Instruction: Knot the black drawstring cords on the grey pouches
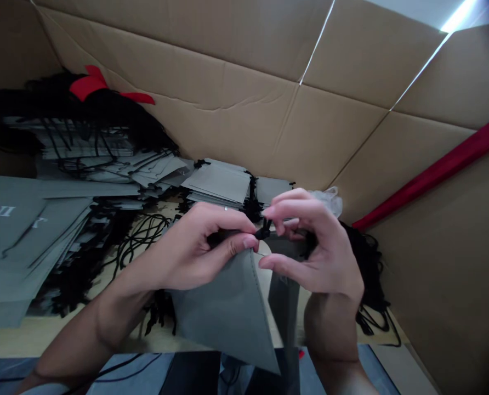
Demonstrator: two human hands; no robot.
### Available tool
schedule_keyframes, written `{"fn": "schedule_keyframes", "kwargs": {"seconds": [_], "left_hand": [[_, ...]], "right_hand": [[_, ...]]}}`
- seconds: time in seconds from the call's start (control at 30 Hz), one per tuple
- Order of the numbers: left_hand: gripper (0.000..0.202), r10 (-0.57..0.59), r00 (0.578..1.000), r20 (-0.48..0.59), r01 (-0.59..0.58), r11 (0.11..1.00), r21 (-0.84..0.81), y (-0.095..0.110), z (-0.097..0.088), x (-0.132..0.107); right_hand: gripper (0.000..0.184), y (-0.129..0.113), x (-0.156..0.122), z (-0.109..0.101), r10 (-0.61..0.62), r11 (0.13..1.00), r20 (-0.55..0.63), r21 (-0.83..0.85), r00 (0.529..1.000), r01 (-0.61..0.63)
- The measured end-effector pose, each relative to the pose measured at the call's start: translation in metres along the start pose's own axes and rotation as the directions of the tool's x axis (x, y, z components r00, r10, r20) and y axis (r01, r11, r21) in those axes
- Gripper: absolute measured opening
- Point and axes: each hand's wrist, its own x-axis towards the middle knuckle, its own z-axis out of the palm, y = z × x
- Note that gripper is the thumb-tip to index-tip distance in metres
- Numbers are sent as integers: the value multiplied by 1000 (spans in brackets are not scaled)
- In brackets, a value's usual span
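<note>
A grey drawstring pouch (223, 312) with a stitched edge hangs from my left hand (211, 241), whose thumb and index finger pinch its top corner. A knotted black cord (263, 231) sticks out of that corner, just past the fingertips. Close to the right of the knot is my right hand (314, 241). Its thumb and index finger are spread apart, and the index fingertip is beside the cord's end; whether it touches the cord I cannot tell. The pouch's lower part reaches past the table's front edge.
Grey pouches (18, 241) with white lettering are piled at left, black cords (140, 236) beside them. Smaller pouch stacks (220, 181) stand behind my hands. Black corded items (363, 269) and clear plastic (330, 201) lie at right. Cardboard walls (228, 82) enclose the table (178, 344).
</note>
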Motion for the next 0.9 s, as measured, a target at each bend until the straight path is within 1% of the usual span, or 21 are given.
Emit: {"fn": "schedule_keyframes", "kwargs": {"seconds": [0.07,0.13,0.2,0.3,0.37,0.47,0.53,0.6,0.67,0.7,0.8,0.83,0.9], "left_hand": [[24,14,999,39,-15,999,35,2,1,-1],[27,11,997,76,-14,999,47,4,1,-1],[28,1,995,99,-7,998,63,6,2,-2],[25,10,993,117,-21,995,98,6,2,-4],[24,31,993,117,-43,994,103,5,2,-6],[25,76,989,125,-78,997,7,5,2,-7],[27,95,982,161,-86,994,-65,7,0,-8],[29,77,977,201,-62,995,-77,11,-2,-9],[29,24,981,192,-20,1000,-20,15,-3,-9],[27,4,984,176,-7,1000,11,17,-3,-8],[24,-14,991,133,1,995,98,19,-1,-8],[24,-10,991,131,-5,993,114,19,0,-8],[25,-11,992,129,-7,989,145,18,1,-8]], "right_hand": [[42,5,2,-2,-38,999,69,23,997,37],[26,7,4,-1,-47,998,77,38,996,44],[21,7,4,0,-29,999,83,38,996,26],[21,7,3,0,-1,999,90,40,996,-3],[21,7,1,0,23,996,92,79,995,-31],[22,9,-1,3,73,977,88,194,993,-89],[24,9,-1,8,90,952,88,285,992,-111],[25,9,-1,12,87,929,68,354,994,-105],[24,7,1,14,77,920,44,382,996,-88],[27,7,2,14,78,919,40,385,996,-87],[46,5,4,12,118,920,71,367,990,-136],[49,5,5,11,129,924,79,351,988,-149],[44,5,5,10,131,937,77,315,988,-149]]}}
